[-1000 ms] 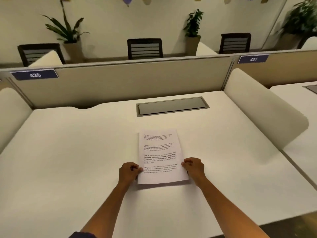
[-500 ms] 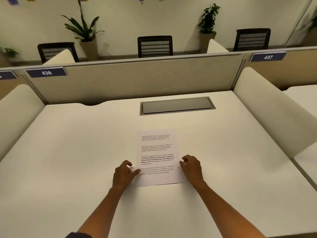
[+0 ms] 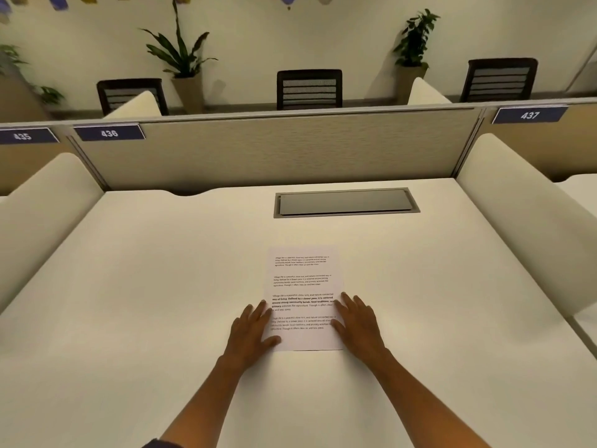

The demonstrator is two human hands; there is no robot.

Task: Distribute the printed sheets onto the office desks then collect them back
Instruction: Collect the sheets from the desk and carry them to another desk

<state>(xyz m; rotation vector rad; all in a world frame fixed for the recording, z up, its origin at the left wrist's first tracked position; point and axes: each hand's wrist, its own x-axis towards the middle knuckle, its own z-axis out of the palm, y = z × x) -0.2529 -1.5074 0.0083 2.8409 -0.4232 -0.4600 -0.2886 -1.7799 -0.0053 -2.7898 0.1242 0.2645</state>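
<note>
We see a white printed sheet of paper (image 3: pixel 303 297) lying flat near the middle of the cream-white office desk (image 3: pixel 135 286), nearer than the grey rectangular cable hatch (image 3: pixel 345 203). Our left hand (image 3: pixel 253 331) rests flat on the sheet's near-left edge, fingers straight and slightly spread; our right hand (image 3: pixel 358 321) presses likewise on its near-right edge. Beyond stands a beige fabric partition (image 3: pixel 274 150) bearing a dark blue number plate reading 436 (image 3: pixel 109 133).
</note>
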